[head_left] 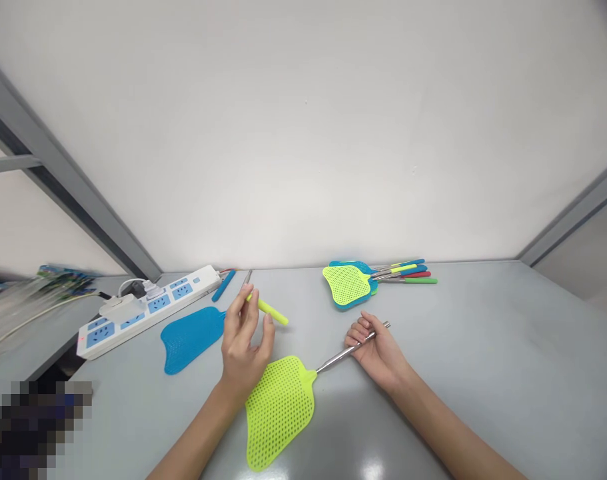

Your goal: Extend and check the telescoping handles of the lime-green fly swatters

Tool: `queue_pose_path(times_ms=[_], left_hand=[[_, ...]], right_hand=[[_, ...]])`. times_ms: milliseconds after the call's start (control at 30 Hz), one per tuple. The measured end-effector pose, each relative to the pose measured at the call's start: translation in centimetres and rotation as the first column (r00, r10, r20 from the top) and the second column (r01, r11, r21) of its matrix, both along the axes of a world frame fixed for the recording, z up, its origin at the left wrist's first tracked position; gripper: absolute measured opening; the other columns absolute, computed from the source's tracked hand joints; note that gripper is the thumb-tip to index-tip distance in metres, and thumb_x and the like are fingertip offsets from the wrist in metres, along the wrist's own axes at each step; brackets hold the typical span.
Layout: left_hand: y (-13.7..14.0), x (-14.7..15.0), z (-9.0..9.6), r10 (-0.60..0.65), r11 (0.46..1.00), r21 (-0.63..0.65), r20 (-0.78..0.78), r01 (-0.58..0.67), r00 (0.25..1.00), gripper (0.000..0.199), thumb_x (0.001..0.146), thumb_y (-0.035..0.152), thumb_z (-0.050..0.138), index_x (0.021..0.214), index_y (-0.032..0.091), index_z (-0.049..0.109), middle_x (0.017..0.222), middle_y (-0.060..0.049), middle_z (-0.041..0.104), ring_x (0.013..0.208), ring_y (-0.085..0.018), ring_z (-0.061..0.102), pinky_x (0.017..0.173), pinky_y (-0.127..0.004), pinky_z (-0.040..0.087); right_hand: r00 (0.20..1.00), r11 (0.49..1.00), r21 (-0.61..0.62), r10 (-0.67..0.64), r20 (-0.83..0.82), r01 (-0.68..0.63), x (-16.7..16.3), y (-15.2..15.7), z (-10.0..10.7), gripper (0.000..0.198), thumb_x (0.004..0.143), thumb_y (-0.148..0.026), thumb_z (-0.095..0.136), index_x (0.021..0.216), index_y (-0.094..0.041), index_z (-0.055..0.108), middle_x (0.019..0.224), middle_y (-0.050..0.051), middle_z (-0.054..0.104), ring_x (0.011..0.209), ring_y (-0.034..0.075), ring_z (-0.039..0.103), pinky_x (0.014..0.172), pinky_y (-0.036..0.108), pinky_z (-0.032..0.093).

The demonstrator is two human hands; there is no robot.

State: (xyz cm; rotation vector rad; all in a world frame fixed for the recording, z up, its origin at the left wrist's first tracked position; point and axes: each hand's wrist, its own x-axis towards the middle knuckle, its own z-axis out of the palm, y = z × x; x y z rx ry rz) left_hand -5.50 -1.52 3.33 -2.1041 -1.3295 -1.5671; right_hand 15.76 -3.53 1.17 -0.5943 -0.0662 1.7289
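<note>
My left hand (246,340) pinches a yellow-green handle grip (270,310), a slim tube held above the table. My right hand (378,353) is closed around the metal rod (336,360) of a yellow-green fly swatter (282,410). That swatter's perforated head lies toward the front, partly behind my left wrist, and the rod's bare end pokes out past my right hand. Beside my left hand rests a blue fly swatter (193,337), its neck hidden by my fingers. A blue handle grip (224,285) lies a little behind it.
At the back, a stack of fly swatters (350,283) with colored handles lies near the wall. A white power strip (153,310) with plugs sits on the left of the grey table (483,347). Packaged items (43,300) are at the far left.
</note>
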Motion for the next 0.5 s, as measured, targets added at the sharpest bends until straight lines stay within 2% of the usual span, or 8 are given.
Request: queue_pose_path(times_ms=[167,267,400,500], left_hand=[[-0.70,0.79,-0.11,-0.086,0.996,-0.009,-0.033,0.086,0.996,0.057,0.075,0.010,0.050,0.127,0.026,0.033,0.126,-0.006,0.039,0.112,-0.022,0.043,0.092,-0.036,0.041],[-0.92,1.04,-0.46,-0.140,0.990,-0.012,-0.048,0.139,0.989,0.057,0.074,0.005,0.048,0.125,0.026,0.036,0.125,-0.006,0.041,0.111,-0.021,0.044,0.090,-0.035,0.043],[-0.95,1.00,-0.88,-0.186,0.982,0.016,-0.086,0.188,0.979,0.059,0.074,0.001,0.048,0.125,0.028,0.037,0.122,-0.005,0.044,0.108,-0.019,0.047,0.091,-0.034,0.044],[-0.92,0.88,-0.80,-0.185,0.982,0.029,-0.086,0.188,0.979,0.060,0.073,0.001,0.050,0.124,0.028,0.037,0.122,-0.004,0.045,0.106,-0.019,0.049,0.092,-0.035,0.043]], right_hand=[[0.999,1.000,-0.006,0.014,0.046,-0.014,-0.11,-0.09,0.26,0.026,0.074,-0.024,0.054,0.056,-0.017,0.036,0.048,-0.008,0.025,0.039,0.004,0.028,0.038,0.018,0.031],[0.983,1.000,-0.003,-0.015,0.184,0.016,-0.16,-0.27,0.58,0.025,0.072,-0.029,0.057,0.058,-0.017,0.040,0.047,-0.009,0.026,0.037,0.003,0.024,0.032,0.015,0.024],[0.916,0.998,-0.036,-0.030,0.401,0.048,-0.04,-0.48,0.96,0.023,0.070,-0.037,0.058,0.068,-0.018,0.046,0.047,-0.009,0.029,0.034,0.001,0.018,0.028,0.012,0.009],[0.891,0.998,-0.026,-0.033,0.454,0.051,0.02,-0.49,0.92,0.026,0.070,-0.043,0.056,0.072,-0.018,0.048,0.047,-0.008,0.031,0.033,0.001,0.019,0.027,0.011,0.009]])
